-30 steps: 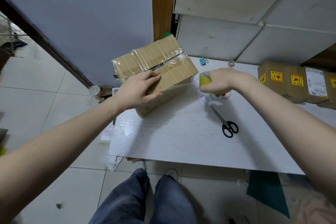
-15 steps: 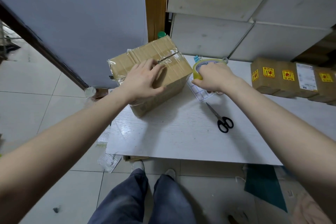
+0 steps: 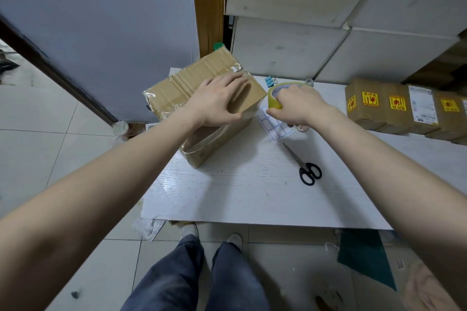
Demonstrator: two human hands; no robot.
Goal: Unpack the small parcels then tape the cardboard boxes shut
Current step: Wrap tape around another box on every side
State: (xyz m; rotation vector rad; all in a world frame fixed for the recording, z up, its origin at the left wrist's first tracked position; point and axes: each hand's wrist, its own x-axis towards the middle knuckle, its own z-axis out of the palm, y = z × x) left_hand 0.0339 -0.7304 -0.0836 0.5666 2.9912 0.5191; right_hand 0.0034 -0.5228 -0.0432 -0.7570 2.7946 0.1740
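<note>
Since 0.5 s ago: left hand [image 3: 217, 103] has slid further across the box [image 3: 202, 88] top toward its far right corner, fingers flatter now. Right hand [image 3: 300, 106] with the tape roll [image 3: 275, 94] has stayed just off the box's right edge, roll angle slightly changed. Box has barely shifted.

Left grip: wide, palm and straight fingers pressing flat on the box top, thumb hooked over the near edge. Holds nothing.

Right grip: wrapped around the yellow tape roll, fingers over the rim, thumb underneath. Roll sits just beside the box's right corner, above the table [image 3: 252, 197]. Can't tell whether a strip runs from roll to box.

Box: on the table's far left corner, turned diagonally, flaps down, clear tape wrinkled across the top and left end. Old tape band around the lower side.

Row of small parcels [image 3: 394, 106] with yellow stickers along the table's far right, well apart from the box.

Also on the table: scissors [image 3: 303, 164] closed, near the middle right; a label sheet [image 3: 273, 126] under the right hand; a blue binder clip [image 3: 270, 81] behind the roll.

Person's legs and shoes at the near table edge.
</note>
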